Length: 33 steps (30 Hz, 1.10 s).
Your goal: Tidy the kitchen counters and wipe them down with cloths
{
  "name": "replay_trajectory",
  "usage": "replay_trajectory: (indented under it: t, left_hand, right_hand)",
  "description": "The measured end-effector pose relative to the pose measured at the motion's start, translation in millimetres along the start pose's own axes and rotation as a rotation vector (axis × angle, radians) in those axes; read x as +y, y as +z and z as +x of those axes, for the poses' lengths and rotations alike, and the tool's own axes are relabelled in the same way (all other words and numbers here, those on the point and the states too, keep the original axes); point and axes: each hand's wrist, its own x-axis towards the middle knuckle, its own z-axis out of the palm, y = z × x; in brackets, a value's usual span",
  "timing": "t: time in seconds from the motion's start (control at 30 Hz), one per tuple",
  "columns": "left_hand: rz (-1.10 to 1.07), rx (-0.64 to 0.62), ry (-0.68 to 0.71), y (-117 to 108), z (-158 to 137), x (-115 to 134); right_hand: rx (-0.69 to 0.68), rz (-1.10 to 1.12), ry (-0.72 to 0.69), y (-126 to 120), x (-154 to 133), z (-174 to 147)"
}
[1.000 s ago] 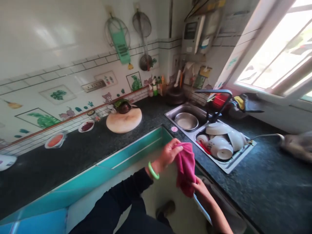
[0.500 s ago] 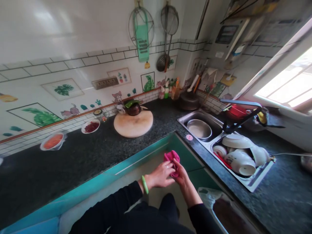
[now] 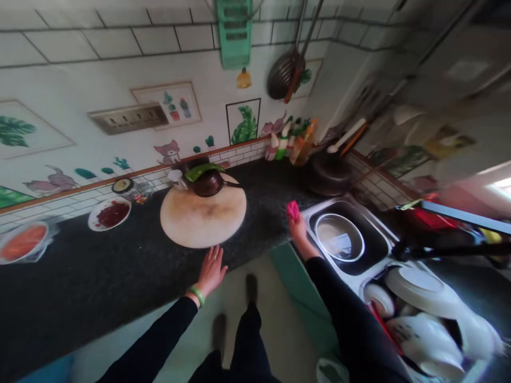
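Observation:
My right hand point(image 3: 297, 230) is closed on a bunched pink cloth point(image 3: 293, 209) over the dark countertop, beside the left edge of the sink. My left hand point(image 3: 212, 271), with a green bangle at the wrist, holds nothing; its fingers are stretched out at the counter's front edge. Its fingertips are just below the near rim of a round wooden cutting board point(image 3: 203, 213). On the back of that board are a dark round pot or bowl point(image 3: 206, 184) and a long green vegetable point(image 3: 204, 170); their exact kind is hard to make out.
The sink point(image 3: 346, 205) at right holds a metal basin point(image 3: 339, 237); stacked white bowls point(image 3: 423, 335) fill its nearer part. To the left stand a bowl of dark red pieces point(image 3: 113, 214), a glass jar point(image 3: 136, 190) and a bowl of orange food point(image 3: 24, 242). Bottles point(image 3: 283, 142) stand in the back corner.
My hands have parted. The right has carried the pink cloth forward to the counter by the sink; the left has let go and moved left, toward the cutting board. The view has tilted down.

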Motion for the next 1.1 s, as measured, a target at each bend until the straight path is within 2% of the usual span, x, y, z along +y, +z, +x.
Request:
replay_trajectory:
  t: [0.07,0.13,0.2,0.27,0.33,0.47,0.53,0.7,0.8,0.9,1.0,1.1]
  left_hand:
    - [-0.029,0.01,-0.009,10,7,-2]
    - [-0.064,0.017,-0.016,17,7,-2]
    - [-0.106,0.035,-0.03,20,3,-3]
    - [-0.159,0.054,-0.048,21,-1,-3]
    - [-0.216,0.064,-0.07,20,-3,-3]
    - [-0.309,0.068,-0.089,16,-3,-4]
    - [-0.34,0.074,-0.081,11,-5,-6]
    - [-0.374,0.093,-0.079,-3,-31,-31]
    - [-0.371,0.092,-0.128,-4,-62,-64]
    - [-0.341,0.102,-0.212,-2,-100,-111]
    - [-0.279,0.132,-0.326,-4,-136,-168]
    - [-0.237,0.165,-0.438,-9,-163,-220]
  right_hand:
    - [0.007,-0.168,-0.024,8,16,58]
    - [-0.005,-0.409,-0.102,18,37,94]
    - [0.004,-0.619,-0.197,31,57,106]
    - [0.051,-0.696,-0.251,48,67,97]
    - [0.071,-0.688,-0.302,73,64,72]
    - [-0.064,-0.574,-0.451,137,29,-3]
    - [-0.088,-0.542,-0.458,160,13,-40]
    - [-0.064,-0.538,-0.383,176,1,-118]
    - [-0.002,-0.551,-0.32,187,-3,-169]
    - [0.066,-0.542,-0.254,210,-15,-223]
    - [0.083,-0.537,-0.204,245,-34,-276]
    - [0.043,-0.53,-0.195,291,-61,-324]
